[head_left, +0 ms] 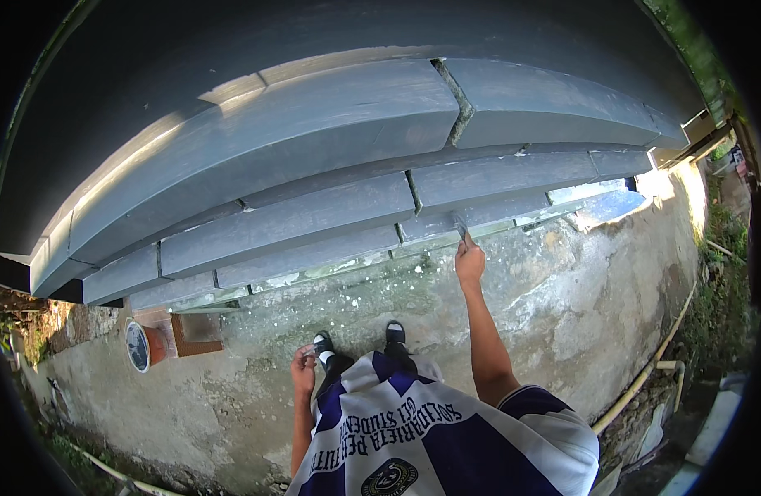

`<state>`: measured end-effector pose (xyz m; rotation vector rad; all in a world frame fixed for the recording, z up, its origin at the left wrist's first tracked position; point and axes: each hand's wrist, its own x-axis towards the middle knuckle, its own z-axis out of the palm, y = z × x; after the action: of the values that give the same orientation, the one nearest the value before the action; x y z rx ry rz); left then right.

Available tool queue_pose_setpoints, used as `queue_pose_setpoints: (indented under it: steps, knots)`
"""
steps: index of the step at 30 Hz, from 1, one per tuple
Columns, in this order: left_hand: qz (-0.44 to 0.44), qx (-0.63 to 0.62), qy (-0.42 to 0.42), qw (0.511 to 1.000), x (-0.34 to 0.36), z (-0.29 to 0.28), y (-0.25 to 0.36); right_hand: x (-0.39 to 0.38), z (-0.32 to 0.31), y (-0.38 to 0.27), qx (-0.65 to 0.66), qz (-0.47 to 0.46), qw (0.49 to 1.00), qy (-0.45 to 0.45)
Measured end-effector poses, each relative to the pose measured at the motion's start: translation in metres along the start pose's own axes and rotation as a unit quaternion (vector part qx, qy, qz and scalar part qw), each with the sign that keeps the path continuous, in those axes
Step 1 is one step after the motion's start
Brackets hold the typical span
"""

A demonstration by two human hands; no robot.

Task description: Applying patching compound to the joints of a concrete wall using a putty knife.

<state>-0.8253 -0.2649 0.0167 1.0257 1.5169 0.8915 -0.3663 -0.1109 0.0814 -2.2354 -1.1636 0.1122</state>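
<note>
My right hand (470, 263) is stretched forward and closed round a small brush (461, 225), its grey-coated tip against the lowest board of the stepped facing. That lowest grey-blue board (434, 223) has a dark joint just left of the brush. Down by my left leg, my left hand (304, 369) has bent fingers drawn together; what they hold, if anything, is too small to make out. Above the brush lie wider boards, a middle one (496, 178) and an upper one (554, 103), with dark gaps between their ends.
An orange bucket (156, 345) with a whitish rim stands at left on the concrete floor (314, 302), beside a reddish-brown flat piece (192, 332). White spots dot the floor by my sandals (395, 332). A pale pipe (645, 380) and plants (715, 236) line the right edge.
</note>
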Motion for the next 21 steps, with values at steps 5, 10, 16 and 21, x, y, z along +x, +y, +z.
queue_pose_setpoints:
  steps: [5, 10, 16, 21]
  knots:
    - [-0.004, 0.027, -0.046, 0.999, 0.011, 0.01, 0.012, 0.011, 0.044, -0.03, -0.213, -0.015, 0.974, -0.079]
    - [-0.016, -0.015, -0.025, 0.999, 0.01, 0.012, 0.019, -0.02, 0.028, -0.057, -0.039, -0.129, 0.965, -0.224]
    - [-0.025, -0.02, -0.017, 0.999, 0.003, 0.006, 0.01, 0.047, -0.013, 0.001, -0.103, -0.012, 0.992, -0.07]
    - [-0.035, -0.029, -0.018, 0.999, 0.004, 0.015, 0.009, 0.017, 0.028, 0.005, -0.136, -0.015, 0.988, -0.074]
